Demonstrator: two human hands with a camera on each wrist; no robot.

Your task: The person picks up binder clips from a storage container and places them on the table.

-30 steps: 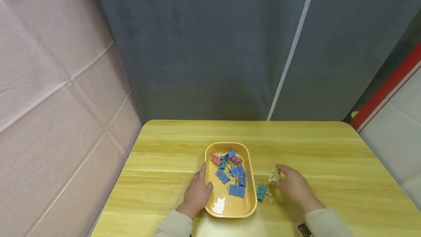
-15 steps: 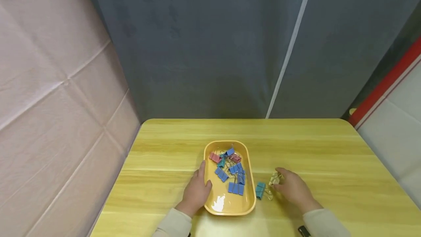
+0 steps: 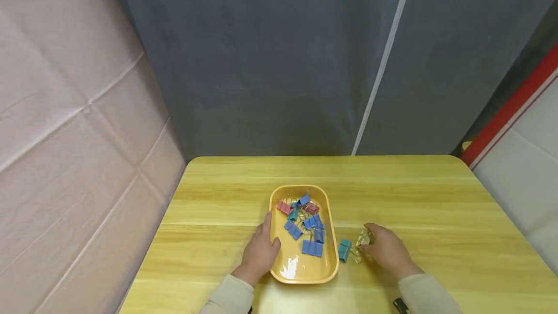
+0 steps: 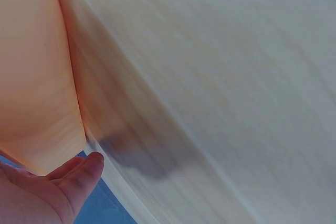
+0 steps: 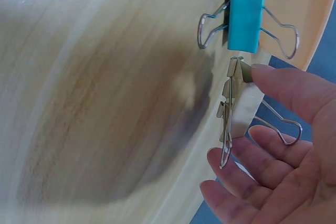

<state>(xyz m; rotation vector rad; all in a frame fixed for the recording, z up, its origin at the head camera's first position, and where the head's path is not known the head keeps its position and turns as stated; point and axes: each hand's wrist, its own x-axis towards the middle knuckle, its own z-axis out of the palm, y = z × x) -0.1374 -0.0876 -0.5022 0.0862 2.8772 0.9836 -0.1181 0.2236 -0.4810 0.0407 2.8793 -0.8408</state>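
My left hand (image 3: pixel 259 255) holds the left side of a yellow-orange tray (image 3: pixel 305 275), its thumb over the rim and its fingers along the outer wall. In the left wrist view, fingers (image 4: pixel 79 179) show at the tray's wall (image 4: pixel 37 77). Right of the tray, my right hand (image 3: pixel 387 250) pinches a pale gold binder clip (image 5: pixel 244 103) between thumb and fingers. A teal binder clip (image 3: pixel 344 251) lies on the table by the tray's right wall, wire handles spread, close to the gold one. Inside the tray, several blue binder clips (image 3: pixel 312 248) lie with pink (image 3: pixel 284 207) and teal ones.
The wood-grain table (image 3: pixel 209 193) reaches back to a dark grey curtain (image 3: pixel 261 62). A pale cloth wall (image 3: pixel 78 149) stands on the left. On the right is a white panel with a red edge (image 3: pixel 514 105).
My right hand stays near the teal clip, and the gold clip it pinches has turned slightly. The left hand keeps its hold on the tray. The head view has shifted a little.
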